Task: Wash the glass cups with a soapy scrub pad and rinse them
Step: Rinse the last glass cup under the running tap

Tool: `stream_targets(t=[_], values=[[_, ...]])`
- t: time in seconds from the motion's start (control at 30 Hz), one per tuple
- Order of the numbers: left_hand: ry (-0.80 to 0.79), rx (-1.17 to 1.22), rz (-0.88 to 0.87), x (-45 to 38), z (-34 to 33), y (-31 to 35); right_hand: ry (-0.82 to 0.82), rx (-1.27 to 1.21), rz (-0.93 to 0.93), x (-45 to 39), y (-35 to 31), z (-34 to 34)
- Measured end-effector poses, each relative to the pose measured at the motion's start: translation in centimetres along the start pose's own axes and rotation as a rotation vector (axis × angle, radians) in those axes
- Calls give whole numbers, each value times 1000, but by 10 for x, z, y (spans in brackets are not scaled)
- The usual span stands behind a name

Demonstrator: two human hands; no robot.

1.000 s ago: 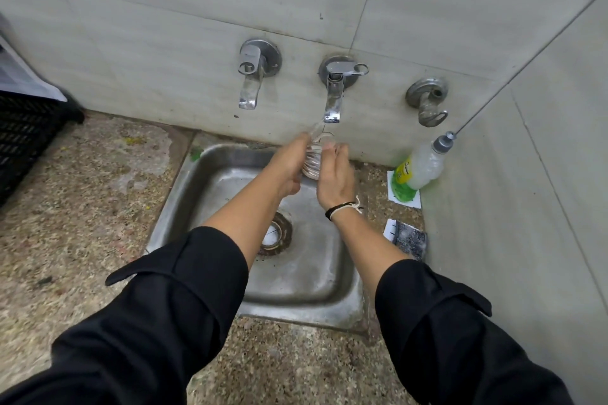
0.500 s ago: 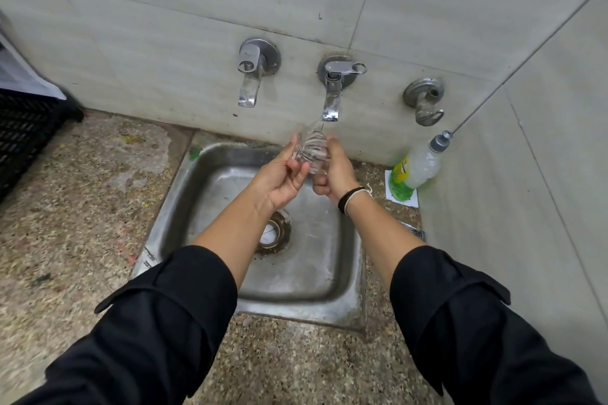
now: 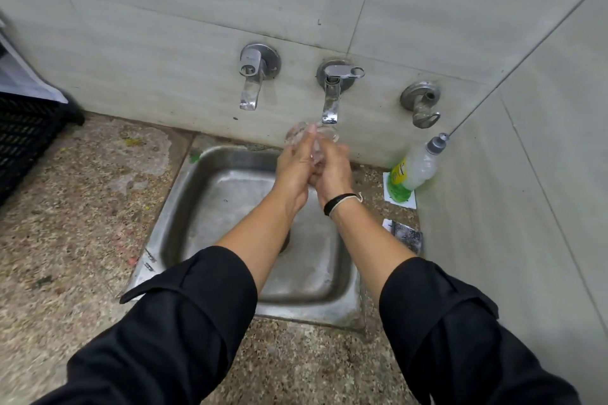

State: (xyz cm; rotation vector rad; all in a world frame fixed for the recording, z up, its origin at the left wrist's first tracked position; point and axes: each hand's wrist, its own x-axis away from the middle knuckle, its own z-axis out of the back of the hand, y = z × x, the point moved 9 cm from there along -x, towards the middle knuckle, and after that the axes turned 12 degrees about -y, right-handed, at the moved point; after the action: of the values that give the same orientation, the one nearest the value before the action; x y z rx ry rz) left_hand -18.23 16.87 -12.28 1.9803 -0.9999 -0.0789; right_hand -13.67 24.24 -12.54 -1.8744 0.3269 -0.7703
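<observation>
Black crate (image 3: 23, 138) far left on the speckled worktop (image 3: 82, 207). Over the sink (image 3: 217, 194), left hand (image 3: 294, 171) & right hand (image 3: 334, 171) both wrap around a glass cup (image 3: 324, 135), right under the middle tap (image 3: 330, 102). Soap bottle (image 3: 416, 166) leans in the right corner, dark scrub pad (image 3: 406, 233) nearby.

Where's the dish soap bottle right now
In the head view the dish soap bottle leans in the right-hand wall corner, on the counter right of the sink, below the hook-shaped wall fitting.

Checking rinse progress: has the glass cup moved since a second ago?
Yes. The glass cup sits slightly higher, closer to the middle tap spout.
</observation>
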Motion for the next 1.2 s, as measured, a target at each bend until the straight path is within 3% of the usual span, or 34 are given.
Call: stream_targets(t=[0.07, 0.23, 0.3, 0.43, 0.5, 0.63, 0.73, 0.8, 0.93, 1.03, 1.2], values=[[13, -53, -24, -4, 5, 1, 38, 168, 1, -10, 1, 9], [38, -261, -8, -10, 15, 9, -55, 378, -4, -6, -16, 8], [-34, -369, -26, -9, 7, 11, 37, 460, 40, -7, -29, 20], [-229, -266, -24, -8, -4, 3, 60, 443, -26, -19, -23, 31], [-169, -283, -58, -11, 5, 5, 34, 622, 65, -17, -30, 22], [100, -323, -104, -12, 31, 19, -92, 992, 317, 10, -53, -9], [74, -222, -40, -11, 39, 12, -125, 1202, 368, 5, -56, -13], [-48, -159, -5, -8, 32, 6, -132, 1227, 297, -6, -55, -11], [-190, -46, 60, -3, 27, 4, -195, 1010, 118, -19, -56, -11], [-112, -79, 112, -3, 37, 11, -366, 1009, 131, -19, -46, -24], [-61, -73, 117, -1, 38, 14, -406, 1224, 233, -20, -50, -43]])
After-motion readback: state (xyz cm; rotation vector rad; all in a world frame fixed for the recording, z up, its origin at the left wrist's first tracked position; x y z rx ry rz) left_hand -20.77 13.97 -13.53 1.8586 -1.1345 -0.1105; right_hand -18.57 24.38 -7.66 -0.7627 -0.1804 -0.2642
